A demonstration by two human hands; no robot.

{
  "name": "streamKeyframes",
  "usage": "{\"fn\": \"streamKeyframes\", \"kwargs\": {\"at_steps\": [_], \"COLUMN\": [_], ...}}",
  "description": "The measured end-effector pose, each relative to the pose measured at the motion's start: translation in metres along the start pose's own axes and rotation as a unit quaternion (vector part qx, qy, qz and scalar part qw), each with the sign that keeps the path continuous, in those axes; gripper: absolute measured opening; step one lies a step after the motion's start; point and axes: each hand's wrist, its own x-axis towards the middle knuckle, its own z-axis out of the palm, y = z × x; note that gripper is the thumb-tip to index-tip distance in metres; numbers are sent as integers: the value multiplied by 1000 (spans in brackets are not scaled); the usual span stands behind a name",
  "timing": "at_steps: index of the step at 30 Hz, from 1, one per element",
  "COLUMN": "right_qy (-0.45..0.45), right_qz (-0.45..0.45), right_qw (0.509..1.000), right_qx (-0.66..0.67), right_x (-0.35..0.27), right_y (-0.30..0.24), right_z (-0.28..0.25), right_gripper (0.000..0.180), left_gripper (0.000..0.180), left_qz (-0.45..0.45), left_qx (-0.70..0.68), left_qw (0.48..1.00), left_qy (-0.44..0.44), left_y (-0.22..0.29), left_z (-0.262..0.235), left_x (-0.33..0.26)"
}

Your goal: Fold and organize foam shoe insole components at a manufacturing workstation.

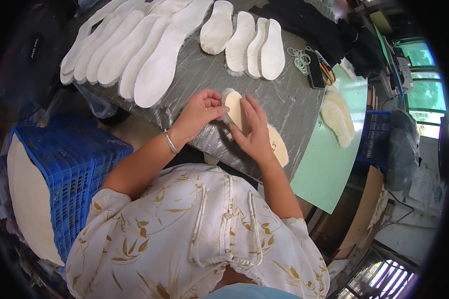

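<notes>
Head view: cream insole (237, 110) sits mid-frame, slanting upper left to lower right. Right hand (255, 132) is nearer, gripping across its middle; left hand (199, 115) has fingers curled at its upper-left edge, can't tell if pinching.

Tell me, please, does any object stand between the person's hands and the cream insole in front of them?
Nothing visible stands between them. The left hand has its fingertips at the left edge of the cream insole, and the right hand partly covers it. The white insoles lie farther back.
</notes>
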Motion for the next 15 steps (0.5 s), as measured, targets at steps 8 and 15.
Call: {"fn": "streamKeyframes", "kwargs": {"at_steps": [8,15], "right_qy": [92,166], "right_qz": [32,148], "right_qw": [993,936], "right_qx": [71,273], "right_x": [-7,-14], "right_y": [-27,-48], "right_z": [-36,-83], "right_gripper": [51,35], "left_gripper": [41,52], "left_qz": [120,291], "left_qx": [28,116], "left_qw": [990,947], "left_qy": [-68,-72], "left_y": [27,30], "left_z": [67,62], "left_x": [-12,-11]}}
